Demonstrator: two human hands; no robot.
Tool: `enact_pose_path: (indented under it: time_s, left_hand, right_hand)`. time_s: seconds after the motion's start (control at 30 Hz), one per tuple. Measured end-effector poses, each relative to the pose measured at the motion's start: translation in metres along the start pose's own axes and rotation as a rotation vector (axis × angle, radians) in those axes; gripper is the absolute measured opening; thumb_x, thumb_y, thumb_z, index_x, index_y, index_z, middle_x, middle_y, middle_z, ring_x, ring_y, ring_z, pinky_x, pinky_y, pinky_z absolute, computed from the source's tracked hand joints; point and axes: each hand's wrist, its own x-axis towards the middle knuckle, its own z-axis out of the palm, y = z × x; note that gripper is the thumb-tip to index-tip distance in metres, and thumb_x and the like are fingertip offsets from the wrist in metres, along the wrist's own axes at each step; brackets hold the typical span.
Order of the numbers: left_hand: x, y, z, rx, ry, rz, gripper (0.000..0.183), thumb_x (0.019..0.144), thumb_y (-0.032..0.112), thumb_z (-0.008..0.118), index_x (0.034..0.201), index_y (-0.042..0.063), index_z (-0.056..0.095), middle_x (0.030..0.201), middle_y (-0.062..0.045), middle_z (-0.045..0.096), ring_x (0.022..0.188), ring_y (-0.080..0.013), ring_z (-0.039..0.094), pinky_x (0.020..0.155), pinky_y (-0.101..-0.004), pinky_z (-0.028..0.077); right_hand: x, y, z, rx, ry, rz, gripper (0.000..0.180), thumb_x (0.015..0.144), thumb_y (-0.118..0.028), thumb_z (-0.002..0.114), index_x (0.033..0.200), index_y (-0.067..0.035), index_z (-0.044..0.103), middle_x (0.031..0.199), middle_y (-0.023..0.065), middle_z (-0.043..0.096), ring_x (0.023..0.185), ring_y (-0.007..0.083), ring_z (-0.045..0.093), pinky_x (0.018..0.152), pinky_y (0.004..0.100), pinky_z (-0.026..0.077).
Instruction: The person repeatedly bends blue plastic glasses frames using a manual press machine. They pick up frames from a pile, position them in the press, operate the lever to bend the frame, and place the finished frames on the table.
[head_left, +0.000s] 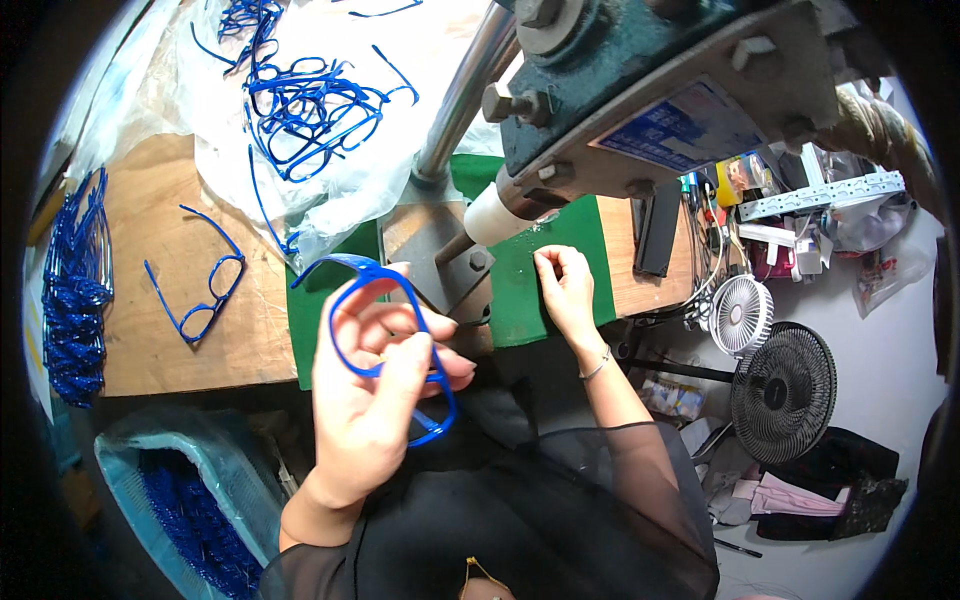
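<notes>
My left hand (375, 397) holds a blue eyeglass frame (420, 319) by its middle, with the thumb over it and no lenses visible. Over the green mat (517, 315) is my right hand (568, 281), thumb and forefinger pinched together; whether something tiny is between them cannot be told. Small pale bits lie on the mat beside its fingertips. Just above and left of that hand, the white cylindrical head (491, 216) of a green metal bench press (585, 52) points down and left. Another blue eyeglass frame (217, 296) lies with its temples spread on the wooden table (150, 187).
A heap of blue frames (315, 112) lies on plastic sheeting at the back. Stacked blue frames (79, 300) line the left edge. A lined basket (120, 450) of blue pieces stands below. Right are a black case (658, 232), cables and two fans (780, 390).
</notes>
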Motion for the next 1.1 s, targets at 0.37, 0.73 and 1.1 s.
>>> enact_pose_path:
  time_s: [0.37, 0.73, 1.1]
  left_hand:
    - [0.009, 0.001, -0.001, -0.057, -0.177, -0.064, 0.039, 0.084, 0.001, 0.046, 0.12, 0.002, 0.032, 0.1, -0.014, 0.05, 0.077, -0.0171, 0.059, 0.068, -0.0288, 0.05]
    - [0.006, -0.011, 0.002, 0.005, -0.213, -0.116, 0.042, 0.082, 0.005, 0.048, 0.121, 0.002, 0.033, 0.094, -0.014, 0.052, 0.07, -0.0183, 0.058, 0.065, -0.0291, 0.05]
    - [-0.002, -0.005, -0.007, -0.042, -0.364, -0.368, 0.041, 0.08, 0.0, 0.049, 0.119, 0.0, 0.034, 0.098, -0.015, 0.053, 0.075, -0.0188, 0.059, 0.068, -0.0283, 0.048]
  right_hand:
    - [0.003, 0.004, -0.003, 0.158, -0.074, 0.157, 0.01, 0.077, -0.011, 0.06, 0.08, -0.002, 0.058, 0.072, 0.0053, 0.054, 0.064, 0.0137, 0.05, 0.061, 0.0257, 0.043]
    - [0.005, 0.002, -0.001, -0.013, -0.068, -0.03, 0.01, 0.071, -0.013, 0.066, 0.072, -0.005, 0.06, 0.07, 0.0037, 0.054, 0.066, 0.0161, 0.049, 0.06, 0.0287, 0.041]
    - [0.015, -0.138, -0.068, 0.413, -0.464, -0.397, 0.01, 0.076, 0.002, 0.056, 0.082, -0.002, 0.049, 0.076, 0.0066, 0.049, 0.068, 0.0179, 0.047, 0.062, 0.0258, 0.04]
